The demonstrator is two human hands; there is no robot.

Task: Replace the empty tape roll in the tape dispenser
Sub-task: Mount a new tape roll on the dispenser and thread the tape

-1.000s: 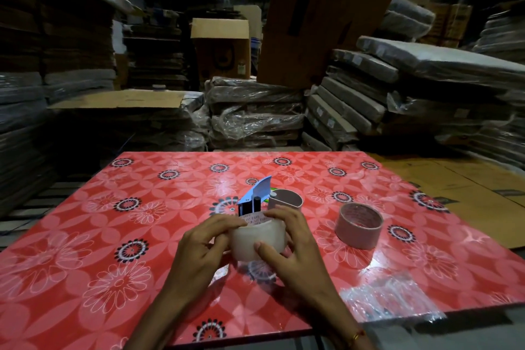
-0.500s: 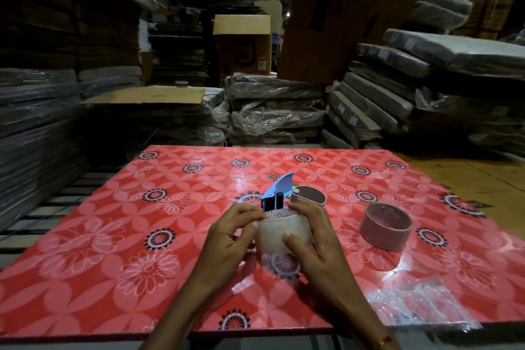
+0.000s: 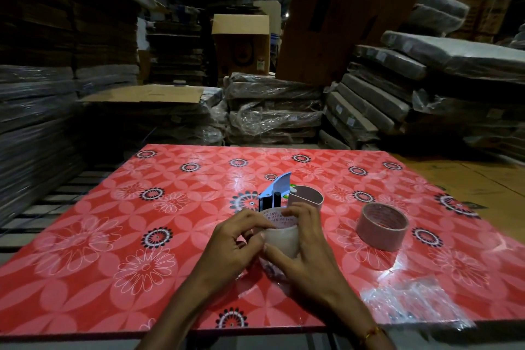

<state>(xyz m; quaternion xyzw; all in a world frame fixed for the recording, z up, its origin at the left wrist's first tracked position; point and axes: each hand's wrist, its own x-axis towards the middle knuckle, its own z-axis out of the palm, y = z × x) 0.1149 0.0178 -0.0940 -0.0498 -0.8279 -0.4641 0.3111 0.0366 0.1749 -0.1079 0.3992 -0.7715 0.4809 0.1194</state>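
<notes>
Hands — left hand (image 3: 237,239), right hand (image 3: 308,247) — grip tape roll (image 3: 281,240), its core axis pointing upward.

A warehouse: stacked cardboard boxes (image 3: 241,45) and plastic-wrapped bundles (image 3: 274,111) (under ceiling strip lights) surround the table (image 3: 113,236).

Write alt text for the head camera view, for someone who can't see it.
Both hands, left hand and right hand, grip a clear tape roll over a red floral table. Behind it stand a blue tape dispenser and two brown rolls.
</notes>
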